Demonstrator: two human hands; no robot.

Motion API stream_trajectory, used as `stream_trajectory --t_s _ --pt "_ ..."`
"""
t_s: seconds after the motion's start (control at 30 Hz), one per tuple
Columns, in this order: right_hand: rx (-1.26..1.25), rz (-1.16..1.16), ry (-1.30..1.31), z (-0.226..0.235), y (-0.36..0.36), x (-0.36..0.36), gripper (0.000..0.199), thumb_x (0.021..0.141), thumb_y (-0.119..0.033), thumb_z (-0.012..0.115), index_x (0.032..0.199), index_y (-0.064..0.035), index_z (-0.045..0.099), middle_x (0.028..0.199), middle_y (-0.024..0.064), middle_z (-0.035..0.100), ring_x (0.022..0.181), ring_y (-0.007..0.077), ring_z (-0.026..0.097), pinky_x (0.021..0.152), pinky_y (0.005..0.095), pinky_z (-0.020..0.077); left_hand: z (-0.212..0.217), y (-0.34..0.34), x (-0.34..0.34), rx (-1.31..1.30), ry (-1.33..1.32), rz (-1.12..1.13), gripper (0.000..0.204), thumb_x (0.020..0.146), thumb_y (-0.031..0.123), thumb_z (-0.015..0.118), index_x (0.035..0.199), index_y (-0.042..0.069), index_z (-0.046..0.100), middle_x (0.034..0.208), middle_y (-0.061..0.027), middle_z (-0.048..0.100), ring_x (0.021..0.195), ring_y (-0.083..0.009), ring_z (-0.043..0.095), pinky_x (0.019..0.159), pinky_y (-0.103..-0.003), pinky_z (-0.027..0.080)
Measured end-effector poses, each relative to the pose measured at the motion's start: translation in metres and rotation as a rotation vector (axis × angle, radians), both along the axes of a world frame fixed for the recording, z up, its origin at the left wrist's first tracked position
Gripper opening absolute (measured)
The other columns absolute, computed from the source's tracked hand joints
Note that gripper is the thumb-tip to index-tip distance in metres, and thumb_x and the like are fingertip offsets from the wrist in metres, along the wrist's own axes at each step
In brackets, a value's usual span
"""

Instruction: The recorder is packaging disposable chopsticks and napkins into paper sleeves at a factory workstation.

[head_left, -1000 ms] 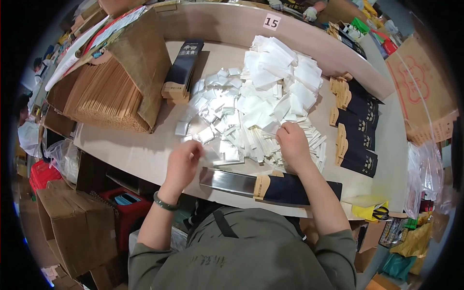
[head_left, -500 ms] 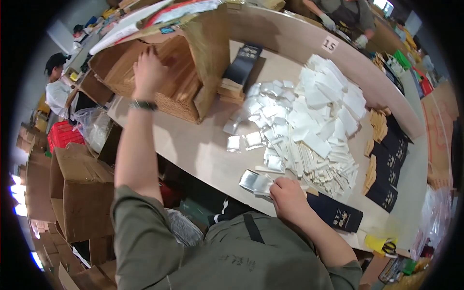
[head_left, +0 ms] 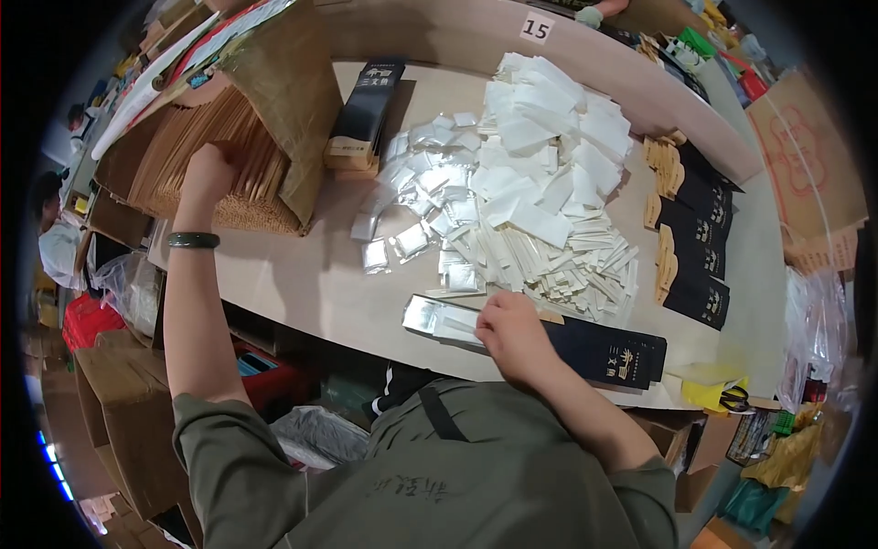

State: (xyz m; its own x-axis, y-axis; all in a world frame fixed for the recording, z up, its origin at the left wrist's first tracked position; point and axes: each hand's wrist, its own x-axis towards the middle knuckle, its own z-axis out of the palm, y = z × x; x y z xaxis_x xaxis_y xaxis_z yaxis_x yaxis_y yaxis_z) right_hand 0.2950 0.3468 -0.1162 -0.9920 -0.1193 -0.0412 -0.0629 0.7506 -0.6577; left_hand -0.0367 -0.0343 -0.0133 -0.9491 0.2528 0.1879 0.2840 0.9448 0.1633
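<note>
Pale worktop [head_left: 306, 279] amid brown cardboard boxes [head_left: 146, 430]; a long navy packet [head_left: 594, 350] lies left-to-right, right end nearer the person. Left hand [head_left: 208, 176], right hand [head_left: 514, 337]: fingers curled, pinch unclear.

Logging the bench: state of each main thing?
carton: open
brown pieces: packed in carton
left hand: at brown pieces, grip unclear
silver strip: lying flat, partly covered
right hand: at silver strip, fingers curled
sachets: scattered
white packets: heaped
left black packs: stacked
right black packs: overlapping
scissors: open or shut unclear
</note>
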Motion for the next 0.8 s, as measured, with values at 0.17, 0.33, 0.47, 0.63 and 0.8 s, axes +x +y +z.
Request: stream_trajectory --t_s 0.17,0.33,0.47,0.63,0.8 --pt "0.112 -0.005 0.329 0.004 -0.012 0.007 0.028 0.077 -0.007 0.074 0.102 -0.0059 0.063 0.101 0.0121 0.061 0.100 0.0332 0.057 0.086 0.0427 0.0458 0.001 0.008 0.007 -0.119 0.099 -0.001 0.020 0.084 0.015 0.061 0.099 0.006 0.071 0.090 -0.0235 0.068 0.088 -0.0431 0.065 0.076 -0.048 0.053" --pt "0.050 -0.020 0.330 0.005 0.012 0.019 0.022 0.077 -0.008 0.074 0.097 -0.0051 0.065 0.104 0.0120 0.063 0.098 0.0324 0.060 0.086 0.0416 0.0468 -0.007 -0.003 0.002 -0.113 0.103 -0.051 0.019 0.088 0.015 0.058 0.101 0.003 0.066 0.088 -0.0262 0.066 0.086 -0.0455 0.063 0.073 -0.049 0.051" --pt "0.069 0.004 0.351 0.009 0.020 0.028 0.024 0.078 -0.009 0.074 0.100 -0.0048 0.064 0.107 0.0129 0.063 0.100 0.0330 0.060 0.087 0.0415 0.0475 -0.002 -0.008 -0.011 -0.250 0.007 0.045 0.026 0.085 0.010 0.054 0.107 -0.002 0.063 0.096 -0.0283 0.066 0.092 -0.0457 0.063 0.077 -0.050 0.051" --pt "0.095 -0.084 0.340 0.013 0.032 0.046 0.034 0.076 -0.013 0.077 0.104 -0.0041 0.061 0.118 0.0160 0.060 0.109 0.0362 0.057 0.094 0.0438 0.0461 -0.032 -0.014 0.076 0.627 0.396 0.128 0.020 0.098 0.009 0.050 0.110 -0.004 0.059 0.088 -0.0099 0.063 0.075 -0.0193 0.059 0.068 -0.032 0.048" --pt "0.108 0.059 0.215 0.007 0.035 0.058 0.036 0.073 -0.016 0.081 0.100 -0.0026 0.060 0.137 0.0227 0.049 0.127 0.0412 0.048 0.106 0.0480 0.0412 -0.114 0.036 0.208 1.035 -0.488 -0.111 0.009 0.098 0.010 0.060 0.094 0.002 0.063 0.085 0.0028 0.057 0.079 -0.0061 0.050 0.072 -0.022 0.042"
